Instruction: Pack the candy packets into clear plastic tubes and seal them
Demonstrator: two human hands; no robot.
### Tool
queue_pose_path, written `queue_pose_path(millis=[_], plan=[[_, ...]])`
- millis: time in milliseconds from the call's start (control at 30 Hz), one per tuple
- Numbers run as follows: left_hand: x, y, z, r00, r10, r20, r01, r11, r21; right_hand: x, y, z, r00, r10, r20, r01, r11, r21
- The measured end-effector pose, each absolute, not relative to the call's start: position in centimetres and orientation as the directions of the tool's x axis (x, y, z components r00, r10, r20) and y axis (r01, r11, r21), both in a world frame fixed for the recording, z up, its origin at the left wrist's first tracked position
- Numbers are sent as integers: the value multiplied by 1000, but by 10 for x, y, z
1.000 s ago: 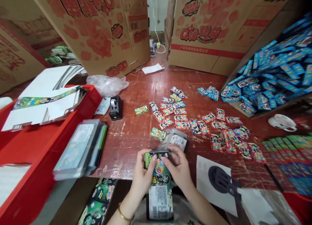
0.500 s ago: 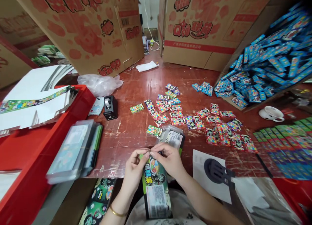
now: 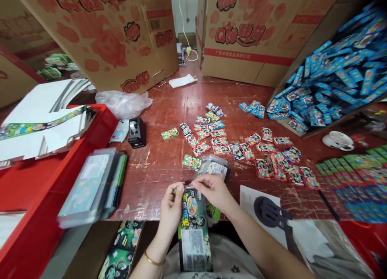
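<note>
A tall green and black printed box (image 3: 193, 230) stands on end against my lap at the table's front edge. My left hand (image 3: 171, 208) is closed on the box's upper left side. My right hand (image 3: 212, 191) pinches the box's top edge, fingers pressed together. Just beyond my hands lies a clear-wrapped pack with a barcode label (image 3: 215, 169) and one small green packet (image 3: 191, 162). Several small colourful candy packets (image 3: 242, 148) are scattered over the red-brown table (image 3: 163, 166).
A red crate (image 3: 45, 190) at left holds flat white cartons; a stack of clear-wrapped packs (image 3: 92, 186) rests on its edge. A tape dispenser (image 3: 136, 132) and phone (image 3: 120, 130) lie behind. Blue packets (image 3: 332, 85) pile at right, green packs (image 3: 356, 170) below. Cardboard boxes (image 3: 115, 37) stand behind.
The box has shifted slightly up and right in my hands. My left hand slid from the top edge down its left side; my right hand stays pinched at the top.
</note>
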State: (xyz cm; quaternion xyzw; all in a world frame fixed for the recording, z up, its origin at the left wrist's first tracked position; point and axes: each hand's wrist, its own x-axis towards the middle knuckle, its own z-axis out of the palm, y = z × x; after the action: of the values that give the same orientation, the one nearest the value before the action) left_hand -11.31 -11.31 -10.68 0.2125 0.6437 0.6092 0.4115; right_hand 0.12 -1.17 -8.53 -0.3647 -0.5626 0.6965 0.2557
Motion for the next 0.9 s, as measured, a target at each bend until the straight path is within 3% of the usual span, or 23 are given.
queue_pose_path(millis=[100, 233, 333, 400, 500, 600, 767, 900], plan=[[-120, -108, -104, -540, 798, -269, -224, 171, 959, 0, -11, -81, -620, 757, -204, 67, -208, -976], [-121, -109, -96, -522, 821, -230, -170, 164, 972, 5, -4, -84, -630, 688, -360, 90, -396, -914], [-114, -112, -96, -545, 833, -97, -53, 81, 995, 11, -1, -89, -653, 617, -439, 120, -488, -865], [-109, -112, -98, -526, 850, -29, -18, 23, 1000, 13, -2, -90, -649, 669, -364, 115, -387, -915], [-106, -108, -102, -486, 873, -40, -76, 4, 997, 12, -8, -86, -642, 761, -97, 76, -62, -995], [-108, -104, -102, -452, 891, -51, -125, -6, 992, 12, -14, -83, -666, 744, 58, 54, 126, -991], [-114, -113, -99, -455, 889, -51, -204, -49, 978, 18, -13, -93, -725, 688, 20, 85, 118, -989], [-116, -122, -99, -537, 838, -95, -283, -73, 956, 3, -12, -107, -664, 744, -75, 149, 33, -988]])
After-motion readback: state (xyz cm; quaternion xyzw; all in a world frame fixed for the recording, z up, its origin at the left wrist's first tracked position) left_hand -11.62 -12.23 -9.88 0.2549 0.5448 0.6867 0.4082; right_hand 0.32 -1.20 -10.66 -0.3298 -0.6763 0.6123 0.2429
